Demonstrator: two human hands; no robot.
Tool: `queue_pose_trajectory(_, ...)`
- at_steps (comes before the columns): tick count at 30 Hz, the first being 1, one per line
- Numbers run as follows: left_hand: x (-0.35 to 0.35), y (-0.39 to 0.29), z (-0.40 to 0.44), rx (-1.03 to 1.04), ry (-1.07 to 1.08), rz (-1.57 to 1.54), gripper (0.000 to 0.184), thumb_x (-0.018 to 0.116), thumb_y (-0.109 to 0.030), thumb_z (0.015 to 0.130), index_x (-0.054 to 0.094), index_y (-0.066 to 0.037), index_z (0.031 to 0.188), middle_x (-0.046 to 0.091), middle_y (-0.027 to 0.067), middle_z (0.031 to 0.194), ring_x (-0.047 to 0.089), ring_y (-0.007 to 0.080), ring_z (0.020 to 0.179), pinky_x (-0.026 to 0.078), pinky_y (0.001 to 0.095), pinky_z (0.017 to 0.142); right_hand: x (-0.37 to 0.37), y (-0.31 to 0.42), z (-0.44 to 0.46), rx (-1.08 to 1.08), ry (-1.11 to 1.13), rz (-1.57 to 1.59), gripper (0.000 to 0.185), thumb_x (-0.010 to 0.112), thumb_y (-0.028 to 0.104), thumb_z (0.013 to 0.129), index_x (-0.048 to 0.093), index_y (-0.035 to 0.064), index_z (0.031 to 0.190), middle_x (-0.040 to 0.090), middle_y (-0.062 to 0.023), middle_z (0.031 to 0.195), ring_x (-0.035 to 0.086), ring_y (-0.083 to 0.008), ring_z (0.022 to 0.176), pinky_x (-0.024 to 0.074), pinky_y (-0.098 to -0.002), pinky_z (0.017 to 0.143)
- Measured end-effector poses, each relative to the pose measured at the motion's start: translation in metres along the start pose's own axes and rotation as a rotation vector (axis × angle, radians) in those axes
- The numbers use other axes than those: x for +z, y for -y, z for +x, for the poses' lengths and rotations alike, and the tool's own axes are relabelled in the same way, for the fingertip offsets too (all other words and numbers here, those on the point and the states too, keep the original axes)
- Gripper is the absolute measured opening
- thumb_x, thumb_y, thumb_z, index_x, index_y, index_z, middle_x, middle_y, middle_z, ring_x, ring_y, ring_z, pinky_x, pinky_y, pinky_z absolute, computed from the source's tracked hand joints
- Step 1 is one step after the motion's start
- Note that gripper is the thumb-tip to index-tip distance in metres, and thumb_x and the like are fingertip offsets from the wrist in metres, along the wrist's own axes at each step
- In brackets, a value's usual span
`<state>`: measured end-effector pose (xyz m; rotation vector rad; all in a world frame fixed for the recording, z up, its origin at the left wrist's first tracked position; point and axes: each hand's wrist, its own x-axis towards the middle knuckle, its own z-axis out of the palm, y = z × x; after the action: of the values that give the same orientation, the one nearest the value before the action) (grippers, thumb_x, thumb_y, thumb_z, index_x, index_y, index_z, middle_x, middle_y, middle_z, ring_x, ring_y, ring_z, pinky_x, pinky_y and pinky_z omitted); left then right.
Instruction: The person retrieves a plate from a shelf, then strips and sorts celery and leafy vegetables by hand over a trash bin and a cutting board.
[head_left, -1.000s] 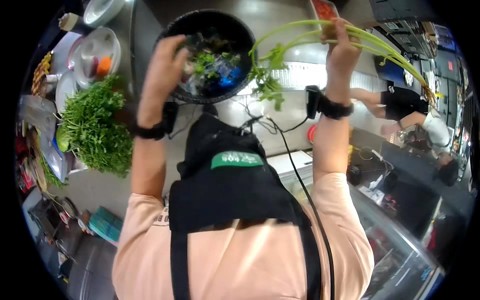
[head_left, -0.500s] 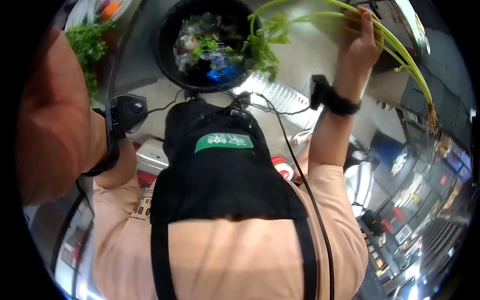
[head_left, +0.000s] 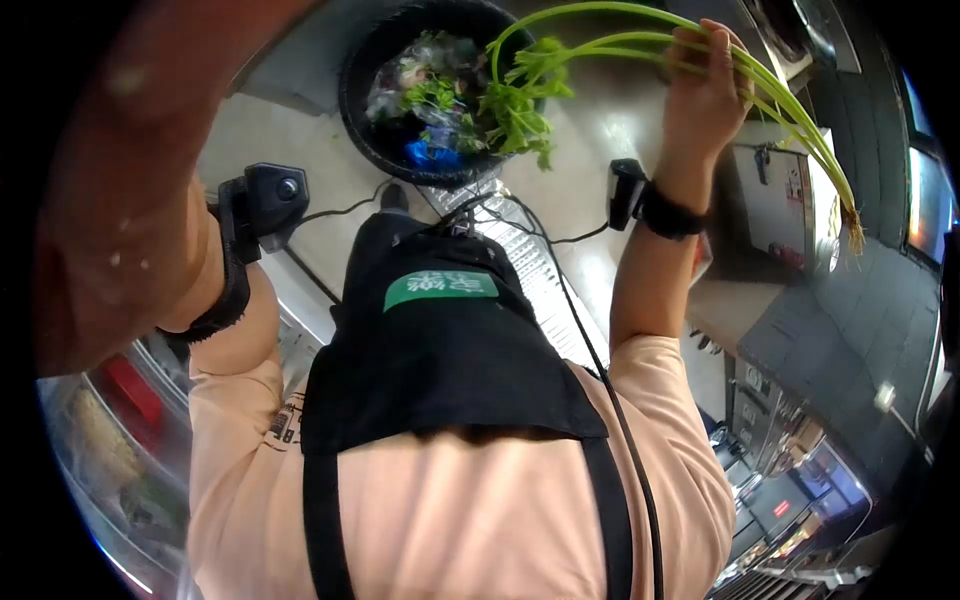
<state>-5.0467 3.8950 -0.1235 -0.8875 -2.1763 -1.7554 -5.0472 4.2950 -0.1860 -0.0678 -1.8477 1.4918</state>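
Note:
My right hand point(head_left: 705, 95) is wrapped around several long green celery stalks point(head_left: 790, 100), raised at the upper right. Their pale roots hang down to the right; the stalks arch left, and the leafy ends droop over the right rim of a black bin point(head_left: 352, 120). Inside the bin are plastic bags, a blue wrapper and green leaf scraps. My left hand point(head_left: 130, 180) is very close to the camera at the left, large and blurred. Its fingers are out of sight, so I cannot tell whether it holds anything.
Each wrist carries a small black camera, the left one point(head_left: 275, 205) and the right one point(head_left: 625, 195), joined by black cables. A metal floor grate point(head_left: 545, 290) runs below the bin. A white cabinet point(head_left: 775, 205) stands at the right, and a clear container point(head_left: 110, 440) lies lower left.
My body has turned, so the surroundings have shifted and the vegetables at the upper left have left view. My left hand reaches higher. The celery stays in my right hand, leaves now overlapping the bin.

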Motion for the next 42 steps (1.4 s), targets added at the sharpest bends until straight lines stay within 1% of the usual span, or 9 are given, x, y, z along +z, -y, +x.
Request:
queue_pose_trajectory(3, -0.008, -0.041, 0.013, 0.007, -0.058, 0.036, 0.014, 0.058, -0.013, 0.093, 0.062, -0.004, 0.102, 0.065, 0.0069, 0.099, 0.061, 0.0118, 0.087, 0.048, 0.0254, 0.071, -0.002, 0.040, 0.041, 0.211, 0.073, 0.426, 0.020, 0.053, 0.016, 0.097, 0.062, -0.0012, 0.102, 0.068, -0.0144, 0.084, 0.063, -0.0169, 0.066, 0.0508, -0.0256, 0.058)
queue_pose_trajectory(10, -0.049, -0.014, -0.028, 0.061, -0.135, 0.025, 0.013, 0.060, -0.014, 0.092, 0.062, -0.004, 0.100, 0.065, 0.0060, 0.097, 0.061, 0.0103, 0.085, 0.048, 0.0245, 0.068, 0.051, 0.050, 0.011, 0.129, 0.129, 0.445, 0.020, 0.053, 0.016, 0.096, 0.062, -0.0019, 0.102, 0.067, -0.0158, 0.083, 0.062, -0.0179, 0.064, 0.0503, -0.0259, 0.056)
queue_pose_trajectory(12, -0.053, -0.023, -0.023, 0.084, -0.142, 0.028, 0.013, 0.060, -0.015, 0.092, 0.062, -0.004, 0.100, 0.065, 0.0058, 0.096, 0.061, 0.0098, 0.084, 0.048, 0.0243, 0.067, 0.055, 0.073, 0.014, 0.135, 0.092, 0.416, 0.021, 0.061, 0.021, 0.093, 0.062, 0.0045, 0.106, 0.063, -0.0048, 0.077, 0.058, -0.0117, 0.062, 0.0461, -0.0220, 0.053)
queue_pose_trajectory(15, -0.062, -0.031, -0.016, 0.153, -0.151, 0.026, 0.012, 0.061, -0.015, 0.092, 0.062, -0.004, 0.099, 0.065, 0.0054, 0.095, 0.061, 0.0092, 0.083, 0.049, 0.0239, 0.066, 0.057, 0.065, 0.020, 0.061, 0.124, 0.435, 0.020, 0.054, 0.016, 0.096, 0.062, -0.0015, 0.102, 0.067, -0.0147, 0.082, 0.062, -0.0175, 0.064, 0.0505, -0.0255, 0.056)
queue_pose_trajectory(18, -0.071, -0.044, 0.009, 0.247, -0.150, 0.015, 0.012, 0.061, -0.015, 0.092, 0.062, -0.005, 0.098, 0.065, 0.0050, 0.094, 0.061, 0.0085, 0.083, 0.049, 0.0236, 0.065, 0.067, 0.084, 0.018, -0.070, 0.008, 0.162, 0.020, 0.054, 0.016, 0.096, 0.062, -0.0008, 0.103, 0.068, -0.0138, 0.082, 0.062, -0.0177, 0.064, 0.0497, -0.0262, 0.056)
queue_pose_trajectory(22, -0.064, -0.038, 0.058, 0.348, -0.148, 0.010, 0.012, 0.062, -0.016, 0.091, 0.062, -0.005, 0.097, 0.065, 0.0045, 0.093, 0.061, 0.0076, 0.081, 0.049, 0.0231, 0.063, 0.069, 0.107, 0.026, 0.012, 0.034, 0.420, 0.020, 0.054, 0.017, 0.096, 0.062, 0.0004, 0.104, 0.069, -0.0136, 0.083, 0.063, -0.0176, 0.064, 0.0490, -0.0269, 0.056)
queue_pose_trajectory(29, 0.036, 0.093, 0.048, -0.291, 0.221, -0.077, 0.027, 0.065, -0.019, 0.091, 0.060, -0.005, 0.114, 0.062, 0.0040, 0.100, 0.059, 0.0117, 0.092, 0.048, 0.0254, 0.081, 0.086, 0.114, 0.026, 0.046, 0.047, 0.458, 0.021, 0.054, 0.020, 0.097, 0.062, 0.0013, 0.105, 0.069, -0.0159, 0.087, 0.065, -0.0193, 0.064, 0.0491, -0.0273, 0.054)
queue_pose_trajectory(39, 0.062, 0.132, 0.064, -0.368, 0.387, -0.645, 0.019, 0.056, -0.023, 0.096, 0.060, -0.006, 0.103, 0.059, -0.0002, 0.093, 0.055, 0.0078, 0.082, 0.046, 0.0233, 0.079, 0.071, 0.103, 0.028, 0.018, -0.041, 0.351, 0.021, 0.056, 0.019, 0.096, 0.063, 0.0002, 0.102, 0.069, -0.0160, 0.085, 0.066, -0.0176, 0.064, 0.0511, -0.0255, 0.055)
queue_pose_trajectory(42, 0.062, 0.128, 0.066, -0.486, 0.394, -0.954, 0.017, 0.053, -0.020, 0.097, 0.054, -0.006, 0.106, 0.059, 0.0035, 0.090, 0.057, 0.0105, 0.078, 0.050, 0.0263, 0.075, 0.065, 0.096, 0.023, -0.010, -0.133, -0.044, 0.022, 0.052, 0.018, 0.097, 0.063, 0.0003, 0.104, 0.069, -0.0116, 0.088, 0.064, -0.0145, 0.069, 0.0490, -0.0229, 0.062)
